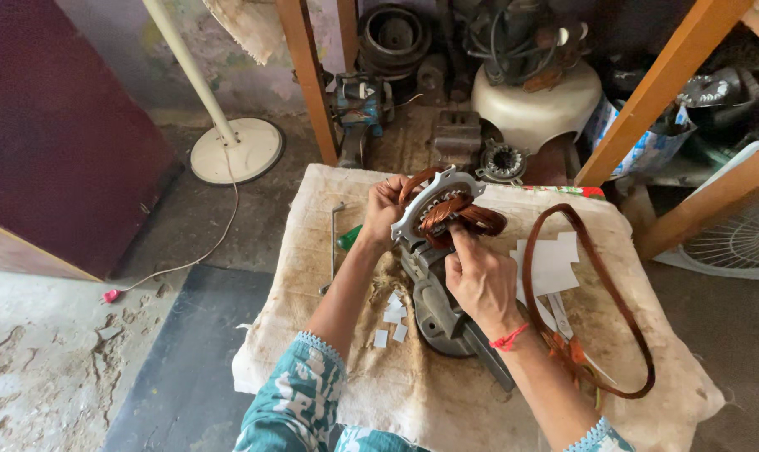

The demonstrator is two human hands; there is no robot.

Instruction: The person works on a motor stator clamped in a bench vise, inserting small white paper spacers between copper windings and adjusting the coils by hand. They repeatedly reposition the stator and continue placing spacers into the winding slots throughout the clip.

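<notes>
A round metal stator (434, 203) with copper wire windings stands clamped in a grey bench vise (436, 301) on a cloth-covered table (329, 368). My left hand (385, 209) grips the stator's left rim. My right hand (478, 272) pinches a bundle of copper coil (480, 220) at the stator's right side, pressing it toward the slots. A large loose loop of copper wire (601, 285) lies on the cloth to the right, tied with orange thread near my right forearm.
White paper strips (551, 264) and small paper bits (393, 314) lie on the cloth. A thin metal rod (335, 238) and a green-handled tool (350, 237) rest at left. Behind stand wooden posts (308, 79), motor parts, a white fan base (237, 149) and a fan grille (743, 238).
</notes>
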